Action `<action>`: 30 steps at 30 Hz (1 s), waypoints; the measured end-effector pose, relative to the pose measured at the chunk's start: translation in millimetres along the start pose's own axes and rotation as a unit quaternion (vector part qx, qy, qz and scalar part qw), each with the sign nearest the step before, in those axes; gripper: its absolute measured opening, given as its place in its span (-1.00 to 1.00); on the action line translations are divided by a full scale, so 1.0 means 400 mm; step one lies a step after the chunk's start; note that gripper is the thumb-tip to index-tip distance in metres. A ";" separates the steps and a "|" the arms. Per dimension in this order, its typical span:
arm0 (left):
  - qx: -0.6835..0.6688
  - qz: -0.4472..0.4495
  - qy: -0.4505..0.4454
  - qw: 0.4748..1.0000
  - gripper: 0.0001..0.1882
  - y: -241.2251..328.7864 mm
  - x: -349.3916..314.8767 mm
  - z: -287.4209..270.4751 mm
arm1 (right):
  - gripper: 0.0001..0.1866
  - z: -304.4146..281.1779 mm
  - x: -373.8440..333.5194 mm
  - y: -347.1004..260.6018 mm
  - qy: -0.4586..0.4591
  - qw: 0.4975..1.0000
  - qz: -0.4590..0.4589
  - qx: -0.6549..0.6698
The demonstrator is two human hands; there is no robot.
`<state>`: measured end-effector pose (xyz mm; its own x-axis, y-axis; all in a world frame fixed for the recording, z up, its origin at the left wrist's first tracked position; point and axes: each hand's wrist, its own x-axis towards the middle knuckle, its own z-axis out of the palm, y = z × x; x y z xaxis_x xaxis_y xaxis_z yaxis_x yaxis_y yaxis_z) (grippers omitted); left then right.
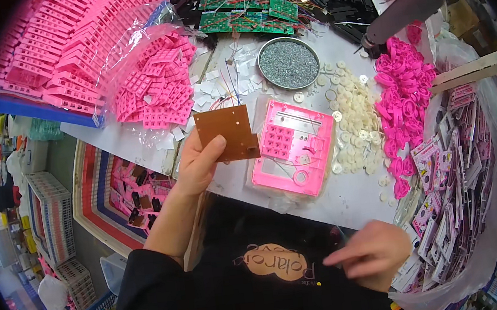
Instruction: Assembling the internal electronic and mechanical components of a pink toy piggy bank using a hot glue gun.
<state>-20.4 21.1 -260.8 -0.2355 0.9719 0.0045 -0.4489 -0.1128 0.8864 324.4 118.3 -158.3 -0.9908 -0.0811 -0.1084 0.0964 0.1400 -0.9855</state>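
Observation:
My left hand (196,165) grips a brown circuit board (226,134) by its lower left edge, thumb on its face. Thin coloured wires (234,84) rise behind the board. Right of it lies a pink plastic case (315,166), open side up, with a block of pink keys (277,141) seated in it and a ring-shaped part at its lower end. My right hand (377,253) is low on the right, in front of my dark shirt. Its index finger points left and its other fingers are curled and slightly blurred; I see nothing held in it.
A round tin of small screws (288,62) stands behind the case. White discs (355,121), pink straps (403,96) and a bag of printed cards (446,194) fill the right. A power driver (406,11) hangs above. Green circuit boards (246,15) and pink keypads (156,80) lie behind.

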 end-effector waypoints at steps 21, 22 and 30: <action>0.316 0.073 -0.422 0.846 -0.84 0.100 -0.073 0.152 | 0.23 0.039 0.134 0.019 0.129 0.971 0.058 -0.192; 0.323 0.072 -0.435 0.838 -0.85 0.099 -0.068 0.162 | 0.26 0.035 0.154 0.020 0.132 0.972 0.060 -0.187; 0.319 0.108 -0.465 0.819 -0.84 0.106 -0.060 0.123 | 0.23 -0.028 0.088 -0.005 0.095 0.980 0.041 -0.168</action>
<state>8.9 3.2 -200.6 0.6419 0.7139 0.2798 0.1281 -0.4596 0.8788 288.4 126.4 -158.8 -0.9839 0.1252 -0.1277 0.1715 0.4586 -0.8719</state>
